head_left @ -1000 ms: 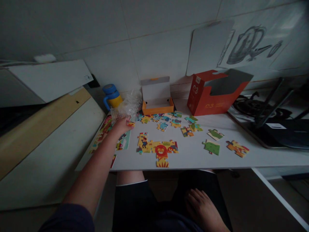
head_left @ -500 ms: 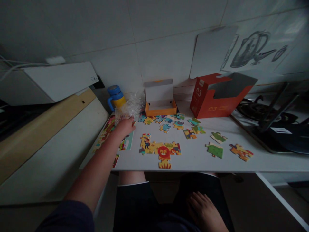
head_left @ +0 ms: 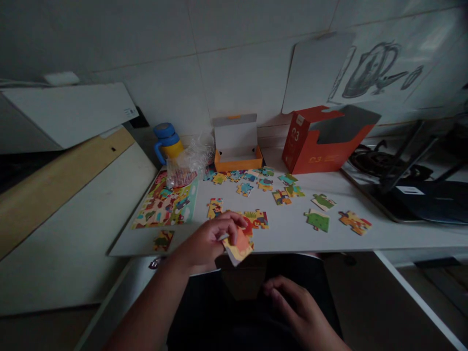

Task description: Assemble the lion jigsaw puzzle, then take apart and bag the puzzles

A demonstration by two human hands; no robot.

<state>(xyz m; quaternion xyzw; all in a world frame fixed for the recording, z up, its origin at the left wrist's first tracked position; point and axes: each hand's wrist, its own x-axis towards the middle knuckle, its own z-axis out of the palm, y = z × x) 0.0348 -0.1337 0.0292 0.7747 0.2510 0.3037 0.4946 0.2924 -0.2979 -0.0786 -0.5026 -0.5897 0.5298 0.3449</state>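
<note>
Hands: two. The left hand (head_left: 206, 240) is pinched on one puzzle piece (head_left: 238, 247), thumb and fingers closed on its upper edge. The piece hangs tilted just past the front edge of the table (head_left: 292, 239). The right hand (head_left: 297, 308) lies below the table with fingers loosely spread, gripping nothing.

Boxes: two, a small orange box (head_left: 238, 163) with its lid up and a large red box (head_left: 321, 141).

Bottle (head_left: 168, 142): one. Plastic bag (head_left: 190, 160): one. Picture sheet (head_left: 164, 204): one.

Loose pieces (head_left: 317, 220): about twelve. The back row overlaps in dim light, so the count is approximate.

Joined cluster (head_left: 256, 218): one, partly covered by the left hand. The bag's contents are unclear.
</note>
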